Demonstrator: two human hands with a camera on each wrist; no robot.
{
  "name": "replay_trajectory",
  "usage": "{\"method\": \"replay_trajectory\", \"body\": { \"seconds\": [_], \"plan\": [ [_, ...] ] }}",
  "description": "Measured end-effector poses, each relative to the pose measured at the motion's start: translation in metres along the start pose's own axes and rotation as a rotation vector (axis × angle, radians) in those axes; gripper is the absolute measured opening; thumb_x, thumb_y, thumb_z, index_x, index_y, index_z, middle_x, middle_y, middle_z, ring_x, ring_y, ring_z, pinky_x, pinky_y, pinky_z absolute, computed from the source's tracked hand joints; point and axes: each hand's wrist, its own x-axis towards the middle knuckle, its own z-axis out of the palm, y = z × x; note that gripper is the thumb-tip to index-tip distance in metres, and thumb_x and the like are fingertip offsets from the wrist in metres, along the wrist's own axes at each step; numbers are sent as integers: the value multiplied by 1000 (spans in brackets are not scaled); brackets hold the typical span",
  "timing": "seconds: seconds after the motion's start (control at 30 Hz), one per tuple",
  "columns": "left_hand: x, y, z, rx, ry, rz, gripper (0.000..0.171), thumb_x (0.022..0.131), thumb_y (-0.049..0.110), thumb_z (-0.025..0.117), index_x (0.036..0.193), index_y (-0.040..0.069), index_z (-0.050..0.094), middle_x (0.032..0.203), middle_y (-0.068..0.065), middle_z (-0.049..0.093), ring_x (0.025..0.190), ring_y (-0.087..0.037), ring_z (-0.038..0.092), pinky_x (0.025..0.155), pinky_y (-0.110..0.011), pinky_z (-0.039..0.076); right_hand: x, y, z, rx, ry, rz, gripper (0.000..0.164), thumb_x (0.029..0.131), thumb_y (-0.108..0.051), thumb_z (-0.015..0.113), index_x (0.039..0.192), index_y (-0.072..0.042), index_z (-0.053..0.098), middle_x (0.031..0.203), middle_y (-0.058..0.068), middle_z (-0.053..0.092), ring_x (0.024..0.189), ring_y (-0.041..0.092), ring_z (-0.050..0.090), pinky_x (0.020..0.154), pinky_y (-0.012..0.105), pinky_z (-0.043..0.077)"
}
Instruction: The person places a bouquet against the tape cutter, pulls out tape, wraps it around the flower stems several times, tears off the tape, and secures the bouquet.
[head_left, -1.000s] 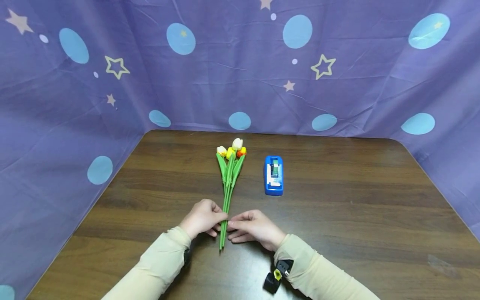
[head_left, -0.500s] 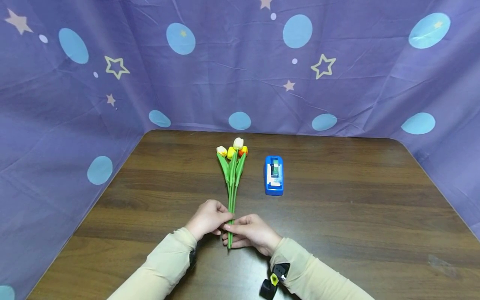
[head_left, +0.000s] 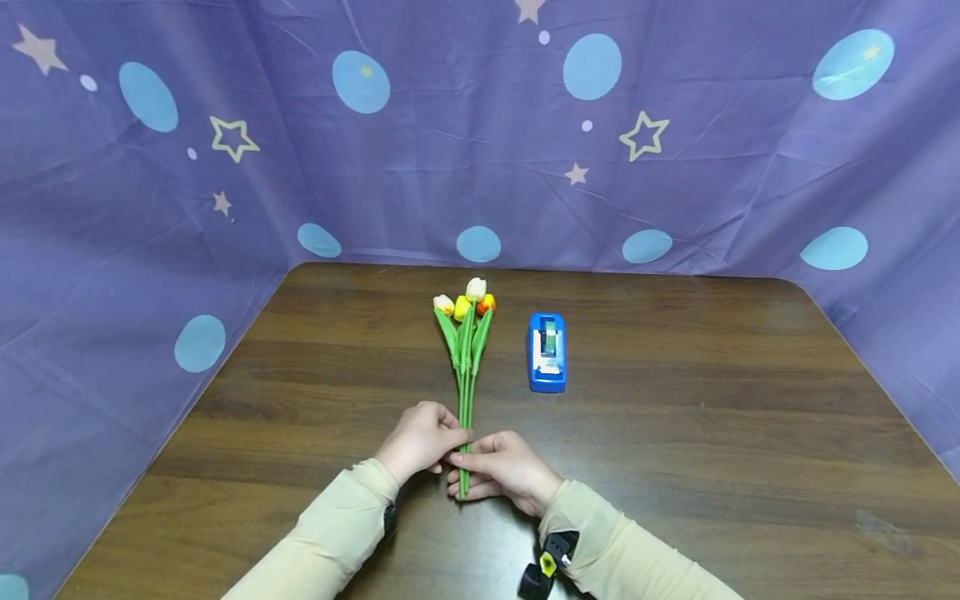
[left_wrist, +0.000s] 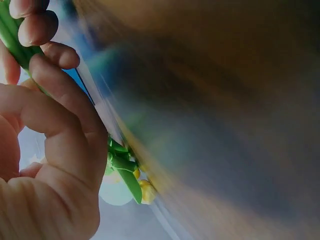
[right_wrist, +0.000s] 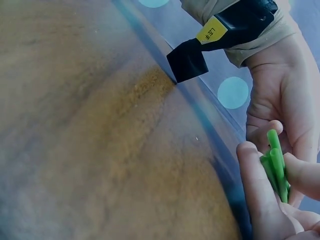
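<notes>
A bunch of artificial tulips [head_left: 467,358] with white, yellow and orange heads points away from me over the table. My left hand [head_left: 422,437] pinches the green stems from the left, its thumb lying across them. Just below it, my right hand [head_left: 510,471] holds the lower stems between thumb and fingers. In the right wrist view the cut ends of the stems [right_wrist: 275,165] stick out between the right thumb and fingers. The left wrist view shows curled left fingers [left_wrist: 70,105] close to the stems, with leaves and a yellow head beyond.
A blue tape dispenser [head_left: 547,353] stands on the brown wooden table [head_left: 675,400], right of the flowers. Purple cloth [head_left: 480,150] with stars and dots hangs behind the table and along its sides. A clear patch like tape [head_left: 885,532] lies at the right.
The stems have shifted a little to the right with my left hand. My right hand has moved in from beside the stems and taken hold of their lower part.
</notes>
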Motion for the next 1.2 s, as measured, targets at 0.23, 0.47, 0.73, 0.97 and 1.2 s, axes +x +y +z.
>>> {"method": "replay_trajectory", "body": {
  "seconds": [0.23, 0.47, 0.73, 0.97, 1.2],
  "plan": [
    [-1, 3, 1, 8, -6, 24, 16, 87, 17, 73, 77, 6, 66, 58, 0, 62, 40, -6, 50, 42, -22, 47, -2, 1, -4, 16, -50, -10, 19, 96, -8, 59, 102, 9, 65, 73, 1, 71, 70, 12, 72, 75, 33, 60],
    [-2, 5, 2, 10, -23, 27, 18, 87, 18, 72, 75, 7, 66, 57, -1, 62, 39, -6, 50, 41, -23, 48, -4, 0, -5, 3, -30, 13, 25, 96, -4, 56, 111, 16, 61, 72, 1, 70, 67, 11, 71, 75, 33, 60],
    [-3, 8, 3, 15, -60, 78, 19, 88, 18, 70, 75, 6, 65, 55, -2, 60, 37, -5, 49, 40, -23, 48, -9, -3, -10, -5, -57, 23, 27, 97, -7, 56, 111, 15, 61, 72, 0, 70, 66, 12, 71, 72, 32, 60],
    [-3, 9, 4, 117, -68, 140, 22, 90, 24, 70, 77, 8, 64, 60, 0, 61, 38, -7, 51, 40, -24, 46, -10, -2, -14, -15, -64, 36, 18, 96, -7, 56, 101, 8, 63, 71, 0, 69, 65, 12, 70, 70, 30, 60],
    [0, 12, 2, 250, -51, 222, 24, 89, 28, 71, 74, 10, 63, 61, 4, 60, 44, -7, 52, 45, -24, 44, -11, -5, -16, -13, -67, 45, 12, 96, -9, 56, 87, -3, 62, 69, -2, 68, 63, 11, 69, 66, 27, 59]
  ]
}}
